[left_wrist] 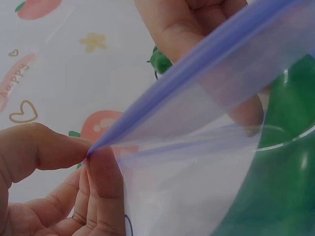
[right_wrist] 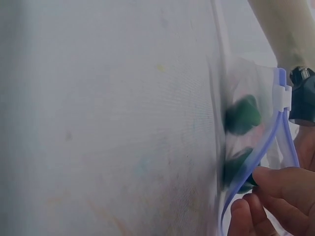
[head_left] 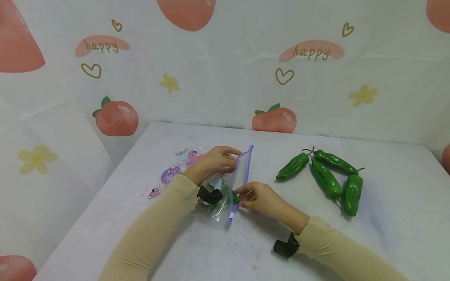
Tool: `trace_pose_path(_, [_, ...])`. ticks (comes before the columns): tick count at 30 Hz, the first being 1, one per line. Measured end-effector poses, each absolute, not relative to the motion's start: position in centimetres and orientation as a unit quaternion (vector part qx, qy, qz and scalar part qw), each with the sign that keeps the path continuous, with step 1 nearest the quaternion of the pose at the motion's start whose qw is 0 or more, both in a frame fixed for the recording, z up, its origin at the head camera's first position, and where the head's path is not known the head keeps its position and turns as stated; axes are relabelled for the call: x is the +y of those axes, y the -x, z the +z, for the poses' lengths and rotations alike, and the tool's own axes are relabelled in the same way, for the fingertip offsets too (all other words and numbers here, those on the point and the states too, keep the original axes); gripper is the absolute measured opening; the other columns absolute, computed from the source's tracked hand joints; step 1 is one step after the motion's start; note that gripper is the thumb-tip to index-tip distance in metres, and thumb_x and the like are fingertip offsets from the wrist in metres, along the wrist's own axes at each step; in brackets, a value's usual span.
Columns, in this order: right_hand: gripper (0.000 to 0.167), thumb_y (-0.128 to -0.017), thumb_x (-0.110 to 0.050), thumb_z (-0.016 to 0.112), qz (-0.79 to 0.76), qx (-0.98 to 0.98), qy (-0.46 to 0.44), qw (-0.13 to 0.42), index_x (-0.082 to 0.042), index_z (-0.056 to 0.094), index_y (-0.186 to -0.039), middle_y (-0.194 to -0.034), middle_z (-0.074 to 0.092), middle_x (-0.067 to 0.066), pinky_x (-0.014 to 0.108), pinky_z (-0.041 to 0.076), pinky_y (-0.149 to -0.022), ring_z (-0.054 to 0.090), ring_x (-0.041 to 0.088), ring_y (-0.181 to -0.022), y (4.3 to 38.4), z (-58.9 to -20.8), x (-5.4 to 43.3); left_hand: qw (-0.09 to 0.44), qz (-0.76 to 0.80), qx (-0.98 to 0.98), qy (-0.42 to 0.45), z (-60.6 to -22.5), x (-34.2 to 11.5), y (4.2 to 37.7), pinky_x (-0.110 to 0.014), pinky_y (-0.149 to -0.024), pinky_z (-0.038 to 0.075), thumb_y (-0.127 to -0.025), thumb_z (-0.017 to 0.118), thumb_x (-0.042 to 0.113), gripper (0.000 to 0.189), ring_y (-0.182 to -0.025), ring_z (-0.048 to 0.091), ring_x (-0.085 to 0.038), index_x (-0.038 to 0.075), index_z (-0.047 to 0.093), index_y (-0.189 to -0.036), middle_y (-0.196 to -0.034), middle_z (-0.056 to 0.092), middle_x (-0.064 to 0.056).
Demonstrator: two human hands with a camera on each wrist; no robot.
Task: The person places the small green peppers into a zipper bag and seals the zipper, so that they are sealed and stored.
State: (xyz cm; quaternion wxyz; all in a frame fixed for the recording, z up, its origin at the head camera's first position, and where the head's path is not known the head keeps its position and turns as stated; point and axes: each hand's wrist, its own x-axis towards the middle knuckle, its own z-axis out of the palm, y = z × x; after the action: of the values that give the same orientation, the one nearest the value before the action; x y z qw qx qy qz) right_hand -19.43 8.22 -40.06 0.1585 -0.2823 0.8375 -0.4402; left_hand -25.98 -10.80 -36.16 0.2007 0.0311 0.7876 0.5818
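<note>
My left hand (head_left: pixel 216 160) pinches the purple zip edge of a clear printed zip bag (head_left: pixel 170 176) between thumb and fingers at the far end of its mouth. The bag's mouth gapes in the left wrist view. At the near part of the mouth, my right hand (head_left: pixel 261 199) pinches the end of a green pepper (head_left: pixel 235 198), most of which lies inside the bag. Another green pepper (right_wrist: pixel 243 115) shows through the plastic in the right wrist view, close to the white slider (right_wrist: pixel 283 98) on the zip.
Several green peppers lie on the white table (head_left: pixel 236 270) to the right: a left one (head_left: pixel 293 167), a back one (head_left: pixel 335 161), a middle one (head_left: pixel 325 179) and a right one (head_left: pixel 352 195). A patterned cloth (head_left: pixel 223 76) hangs behind the table.
</note>
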Motion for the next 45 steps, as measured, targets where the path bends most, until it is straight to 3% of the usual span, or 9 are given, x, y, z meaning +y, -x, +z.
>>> trace_pose_path(5, [0.031,-0.085,-0.001,0.070,-0.439,0.839,0.281,0.158,0.003,0.067,-0.115,-0.100,0.069,0.011,0.026,0.055,-0.076,0.068,0.018,-0.089,19.4,-39.9,8.3,0.203,0.587,0.783,-0.032,-36.2,-10.8,25.9,-0.023,-0.072,0.054,-0.084,0.061,-0.007,0.049,-0.080,0.056,-0.015,0.000,0.054,-0.133,-0.101,0.057,-0.012])
trace_pose_path(14, [0.032,-0.085,-0.001,0.069,-0.428,0.847,0.273,0.158,0.002,0.066,-0.117,-0.098,0.069,0.009,0.027,0.055,-0.076,0.066,0.017,-0.089,19.5,-39.6,8.6,0.205,0.590,0.780,-0.034,-36.1,-10.8,26.0,-0.023,-0.074,0.054,-0.085,0.059,-0.008,0.049,-0.082,0.056,-0.015,0.000,0.054,-0.133,-0.123,0.054,-0.028])
trace_pose_path(22, [0.032,-0.086,0.000,0.067,-0.422,0.852,0.276,0.143,0.002,0.066,-0.117,-0.101,0.069,0.011,0.031,0.055,-0.081,0.066,0.021,-0.095,19.8,-38.9,9.2,0.203,0.591,0.780,-0.036,-36.0,-10.7,26.0,-0.023,-0.073,0.054,-0.084,0.060,-0.009,0.049,-0.080,0.055,-0.014,0.000,0.054,-0.132,-0.117,0.056,-0.025])
trace_pose_path(28, [0.032,-0.088,-0.002,0.067,-0.452,0.840,0.264,0.141,0.004,0.064,-0.119,-0.114,0.067,0.018,0.038,0.054,-0.088,0.065,0.027,-0.103,20.0,-38.1,9.7,0.203,0.589,0.782,-0.032,-36.0,-10.7,26.0,-0.022,-0.072,0.053,-0.084,0.060,-0.008,0.050,-0.081,0.056,-0.015,0.001,0.054,-0.132,-0.119,0.056,-0.026])
trace_pose_path(36, [0.036,-0.089,-0.010,0.068,-0.449,0.850,0.252,0.116,0.001,0.062,-0.124,-0.123,0.064,0.018,0.043,0.051,-0.094,0.062,0.031,-0.114,20.2,-36.9,11.1,0.206,0.591,0.779,-0.031,-35.9,-10.7,26.0,-0.022,-0.072,0.053,-0.084,0.060,-0.009,0.049,-0.080,0.056,-0.014,0.000,0.054,-0.132,-0.117,0.056,-0.025])
trace_pose_path(45, [0.045,-0.090,-0.013,0.068,-0.479,0.844,0.231,0.075,-0.003,0.057,-0.132,-0.131,0.059,0.019,0.045,0.050,-0.095,0.058,0.034,-0.120,20.7,-36.6,12.9,0.205,0.580,0.788,-0.027,-35.9,-10.7,25.9,-0.021,-0.068,0.052,-0.085,0.061,-0.006,0.048,-0.080,0.057,-0.015,0.003,0.055,-0.132,-0.107,0.058,-0.014])
